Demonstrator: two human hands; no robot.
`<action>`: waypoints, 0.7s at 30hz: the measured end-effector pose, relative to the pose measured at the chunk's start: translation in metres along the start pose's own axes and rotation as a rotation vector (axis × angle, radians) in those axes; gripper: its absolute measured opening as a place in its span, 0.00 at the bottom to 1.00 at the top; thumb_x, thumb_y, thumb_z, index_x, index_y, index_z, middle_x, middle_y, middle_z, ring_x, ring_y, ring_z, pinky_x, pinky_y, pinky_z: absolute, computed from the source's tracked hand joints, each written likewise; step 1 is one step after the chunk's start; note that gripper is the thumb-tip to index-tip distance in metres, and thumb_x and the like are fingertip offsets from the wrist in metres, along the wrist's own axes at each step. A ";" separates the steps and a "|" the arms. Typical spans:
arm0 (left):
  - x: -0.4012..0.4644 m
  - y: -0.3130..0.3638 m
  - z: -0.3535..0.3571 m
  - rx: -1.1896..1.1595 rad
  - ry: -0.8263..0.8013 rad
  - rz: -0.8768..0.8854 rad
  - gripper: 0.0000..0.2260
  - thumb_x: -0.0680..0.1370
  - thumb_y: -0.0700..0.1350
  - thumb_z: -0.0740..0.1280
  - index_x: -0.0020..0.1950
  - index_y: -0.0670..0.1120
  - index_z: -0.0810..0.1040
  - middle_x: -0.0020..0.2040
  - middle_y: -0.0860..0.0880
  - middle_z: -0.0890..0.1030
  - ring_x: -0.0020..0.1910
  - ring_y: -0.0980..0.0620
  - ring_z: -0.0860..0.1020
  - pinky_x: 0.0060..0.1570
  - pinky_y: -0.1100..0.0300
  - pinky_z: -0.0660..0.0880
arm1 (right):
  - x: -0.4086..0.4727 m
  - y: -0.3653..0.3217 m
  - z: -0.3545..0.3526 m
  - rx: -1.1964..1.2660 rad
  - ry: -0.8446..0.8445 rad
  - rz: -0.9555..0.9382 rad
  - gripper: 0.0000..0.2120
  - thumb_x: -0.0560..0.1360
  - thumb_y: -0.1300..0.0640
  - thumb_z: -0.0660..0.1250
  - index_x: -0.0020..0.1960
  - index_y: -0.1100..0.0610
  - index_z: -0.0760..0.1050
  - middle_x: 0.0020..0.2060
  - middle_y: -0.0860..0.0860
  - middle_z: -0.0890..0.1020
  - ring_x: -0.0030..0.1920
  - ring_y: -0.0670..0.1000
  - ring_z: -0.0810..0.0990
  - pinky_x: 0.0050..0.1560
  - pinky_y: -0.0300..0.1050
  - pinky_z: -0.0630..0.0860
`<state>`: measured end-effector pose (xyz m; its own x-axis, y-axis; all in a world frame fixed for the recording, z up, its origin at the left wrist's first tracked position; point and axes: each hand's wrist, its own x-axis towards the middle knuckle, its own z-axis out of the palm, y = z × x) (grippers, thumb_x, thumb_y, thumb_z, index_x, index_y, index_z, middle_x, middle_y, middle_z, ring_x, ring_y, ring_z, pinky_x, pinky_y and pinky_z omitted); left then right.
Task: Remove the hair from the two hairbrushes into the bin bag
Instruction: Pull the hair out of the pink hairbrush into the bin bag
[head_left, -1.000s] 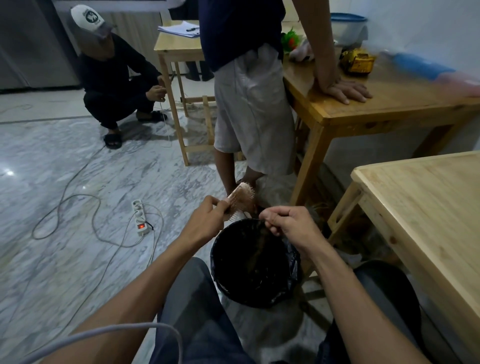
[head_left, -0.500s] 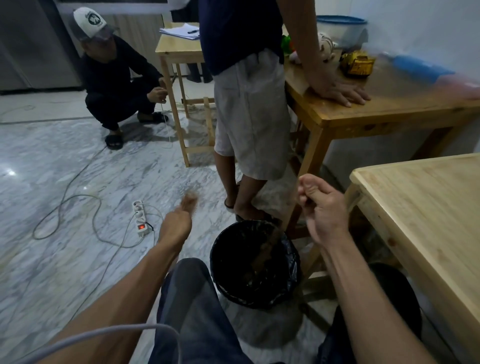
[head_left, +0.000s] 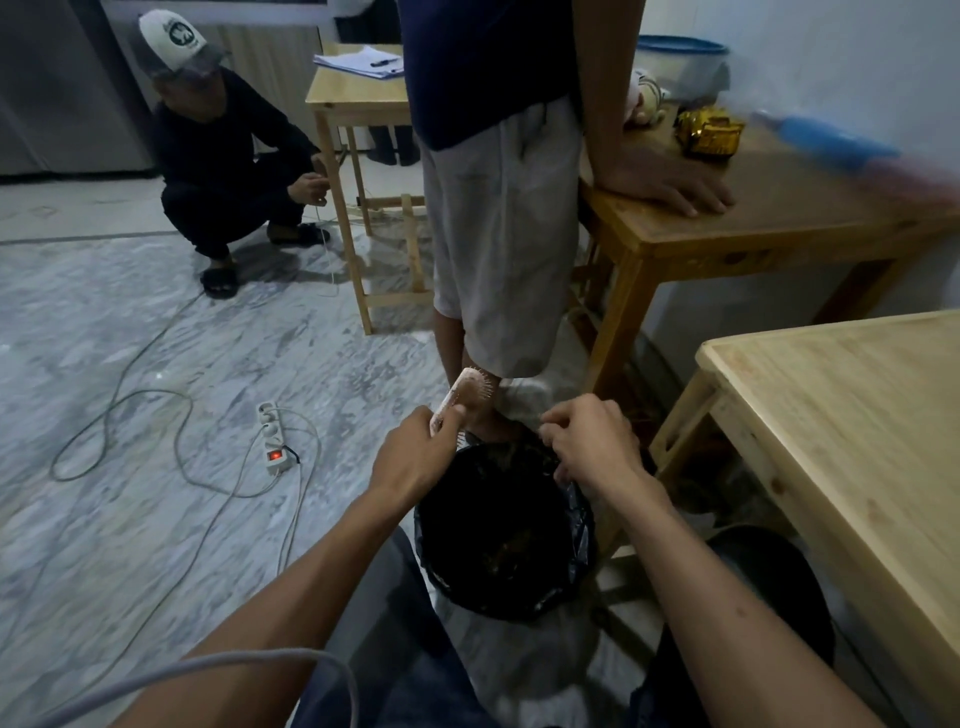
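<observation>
Left hand (head_left: 415, 460) is gripping the pink hairbrush (head_left: 464, 395) by its handle, tilted just above the black bin bag (head_left: 582, 519) on the floor. Right hand (head_left: 592, 447) is hovering over the rim with fingertips pinched together; can't tell if there's hair in them.

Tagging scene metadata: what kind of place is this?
Probably an indoor room set up for recording, not a lived-in home: marble-look floor, bare wooden tables, a power strip with loose cables.
</observation>
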<state>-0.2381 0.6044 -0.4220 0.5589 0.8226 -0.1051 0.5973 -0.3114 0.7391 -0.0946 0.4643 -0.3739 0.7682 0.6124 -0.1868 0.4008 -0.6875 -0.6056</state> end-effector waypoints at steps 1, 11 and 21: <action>-0.001 0.001 0.001 0.032 0.003 0.024 0.21 0.81 0.63 0.58 0.39 0.47 0.68 0.35 0.48 0.74 0.35 0.47 0.73 0.33 0.53 0.64 | 0.001 -0.001 -0.002 -0.053 0.048 -0.021 0.06 0.78 0.52 0.73 0.53 0.51 0.85 0.39 0.49 0.87 0.36 0.50 0.87 0.49 0.55 0.85; -0.012 0.009 0.013 0.072 0.006 0.143 0.19 0.81 0.63 0.61 0.38 0.52 0.66 0.32 0.52 0.72 0.35 0.46 0.74 0.32 0.53 0.63 | -0.001 -0.009 0.014 0.501 -0.079 -0.007 0.06 0.74 0.57 0.77 0.49 0.58 0.84 0.41 0.57 0.87 0.38 0.52 0.85 0.44 0.49 0.85; 0.018 -0.011 -0.002 -0.397 0.065 -0.231 0.20 0.79 0.60 0.64 0.39 0.43 0.74 0.31 0.45 0.74 0.29 0.45 0.71 0.30 0.55 0.66 | -0.005 -0.004 0.006 0.479 0.030 0.035 0.04 0.74 0.57 0.76 0.40 0.54 0.86 0.36 0.53 0.88 0.36 0.49 0.85 0.44 0.46 0.85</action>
<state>-0.2360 0.6231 -0.4309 0.3924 0.8809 -0.2646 0.4282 0.0796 0.9002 -0.1027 0.4661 -0.3750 0.7942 0.5756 -0.1948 0.1048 -0.4455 -0.8891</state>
